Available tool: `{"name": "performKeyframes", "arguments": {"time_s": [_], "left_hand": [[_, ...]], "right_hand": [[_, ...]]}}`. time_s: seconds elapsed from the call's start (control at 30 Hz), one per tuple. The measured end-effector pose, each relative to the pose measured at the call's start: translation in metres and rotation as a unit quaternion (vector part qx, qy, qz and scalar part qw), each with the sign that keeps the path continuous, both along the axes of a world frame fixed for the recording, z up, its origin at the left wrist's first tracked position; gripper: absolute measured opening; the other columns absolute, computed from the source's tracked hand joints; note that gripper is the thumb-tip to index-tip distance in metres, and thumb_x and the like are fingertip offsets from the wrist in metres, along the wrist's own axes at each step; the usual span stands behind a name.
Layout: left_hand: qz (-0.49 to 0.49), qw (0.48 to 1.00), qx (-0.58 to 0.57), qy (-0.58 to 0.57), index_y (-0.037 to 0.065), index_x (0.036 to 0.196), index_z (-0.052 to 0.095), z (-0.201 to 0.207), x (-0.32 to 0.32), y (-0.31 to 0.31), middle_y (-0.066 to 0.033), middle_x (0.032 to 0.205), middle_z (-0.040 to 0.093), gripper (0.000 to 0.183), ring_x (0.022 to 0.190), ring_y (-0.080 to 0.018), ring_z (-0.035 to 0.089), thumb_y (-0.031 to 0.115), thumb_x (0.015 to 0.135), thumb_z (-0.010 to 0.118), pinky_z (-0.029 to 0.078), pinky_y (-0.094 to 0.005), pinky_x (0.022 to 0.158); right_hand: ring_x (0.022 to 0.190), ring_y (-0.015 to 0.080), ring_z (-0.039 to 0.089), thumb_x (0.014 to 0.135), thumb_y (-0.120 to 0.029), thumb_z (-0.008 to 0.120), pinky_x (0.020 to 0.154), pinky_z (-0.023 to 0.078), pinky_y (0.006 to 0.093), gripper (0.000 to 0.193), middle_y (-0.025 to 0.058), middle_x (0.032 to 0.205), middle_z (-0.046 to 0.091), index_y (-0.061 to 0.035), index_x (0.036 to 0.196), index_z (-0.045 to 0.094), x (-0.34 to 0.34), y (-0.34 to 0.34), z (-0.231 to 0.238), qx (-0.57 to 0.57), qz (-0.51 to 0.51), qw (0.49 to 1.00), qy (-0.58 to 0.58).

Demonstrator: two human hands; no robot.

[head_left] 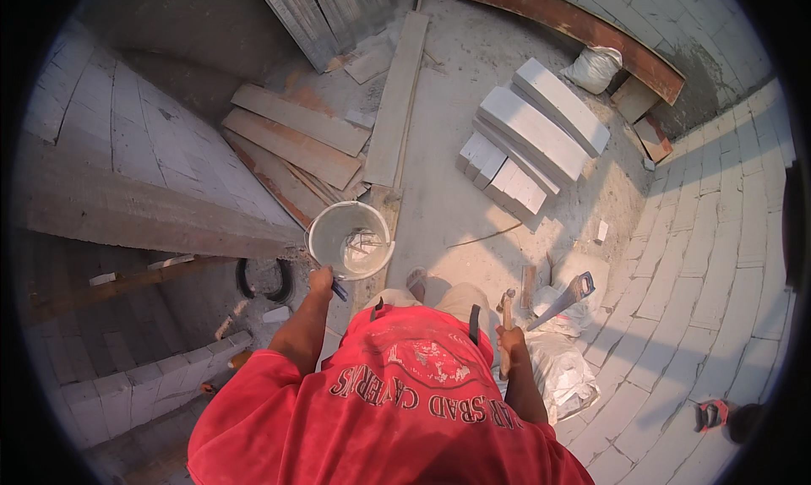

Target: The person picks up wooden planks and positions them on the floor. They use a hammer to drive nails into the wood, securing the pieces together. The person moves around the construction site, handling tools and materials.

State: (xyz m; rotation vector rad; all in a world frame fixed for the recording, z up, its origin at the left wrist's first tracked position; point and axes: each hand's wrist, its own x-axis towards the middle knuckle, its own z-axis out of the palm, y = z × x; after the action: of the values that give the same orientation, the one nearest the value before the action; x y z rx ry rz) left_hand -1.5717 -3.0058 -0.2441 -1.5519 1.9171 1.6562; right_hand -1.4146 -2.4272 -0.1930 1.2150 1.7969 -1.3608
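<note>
A red shirt [380, 417] fills the foreground of the head view, closest to the camera. Of the hands, the left hand [322, 280] is curled at the near rim of a pale bucket [330, 230], ahead and to the left; its exact grip cannot be told. The right hand [510, 340] is closed round the handle of a hammer [507, 313], upper end pointing ahead. Just right of it, a handsaw [557, 302] lies near white sacks [564, 375]. Farther off, pale blocks [534, 130] rest on the floor [452, 172].
</note>
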Motion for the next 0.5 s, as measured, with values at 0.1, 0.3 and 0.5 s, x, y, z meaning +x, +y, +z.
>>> {"name": "performKeyframes", "arguments": {"time_s": [0.1, 0.3, 0.5], "left_hand": [[-0.103, 0.990, 0.045, 0.090, -0.008, 0.090, 0.061, 0.057, -0.159, 0.098, -0.0131, 0.080, 0.064, 0.021, 0.057, -0.0194, 0.059, 0.013, 0.082, 0.064, 0.048, -0.0352, 0.052], [-0.162, 0.953, 0.185, 0.175, -0.003, 0.117, 0.054, 0.096, -0.396, 0.207, -0.0106, 0.088, 0.066, 0.035, 0.065, -0.0173, 0.063, 0.014, 0.088, 0.064, 0.053, -0.0292, 0.053], [-0.214, 0.942, 0.234, 0.108, -0.005, 0.110, 0.060, 0.123, -0.569, 0.284, -0.0115, 0.088, 0.068, 0.027, 0.065, -0.0179, 0.064, 0.013, 0.090, 0.063, 0.054, -0.0299, 0.052]], "right_hand": [[0.052, 0.0144, 0.056, 0.090, -0.030, 0.074, 0.044, 0.046, 0.0313, 0.033, 0.0063, 0.069, 0.062, 0.0024, 0.089, 0.066, -0.062, 0.016, 0.028, -0.006, -0.042, 0.999, 0.021], [0.051, 0.0127, 0.057, 0.089, -0.045, 0.075, 0.046, 0.048, 0.0293, 0.047, 0.0059, 0.074, 0.065, 0.0001, 0.094, 0.066, -0.344, 0.025, 0.084, -0.019, 0.034, 0.995, 0.095], [0.059, 0.0136, 0.062, 0.088, -0.070, 0.062, 0.046, 0.050, 0.0259, 0.082, 0.0171, 0.100, 0.072, 0.0050, 0.123, 0.059, -0.661, 0.038, 0.100, -0.143, 0.031, 0.976, 0.161]]}}
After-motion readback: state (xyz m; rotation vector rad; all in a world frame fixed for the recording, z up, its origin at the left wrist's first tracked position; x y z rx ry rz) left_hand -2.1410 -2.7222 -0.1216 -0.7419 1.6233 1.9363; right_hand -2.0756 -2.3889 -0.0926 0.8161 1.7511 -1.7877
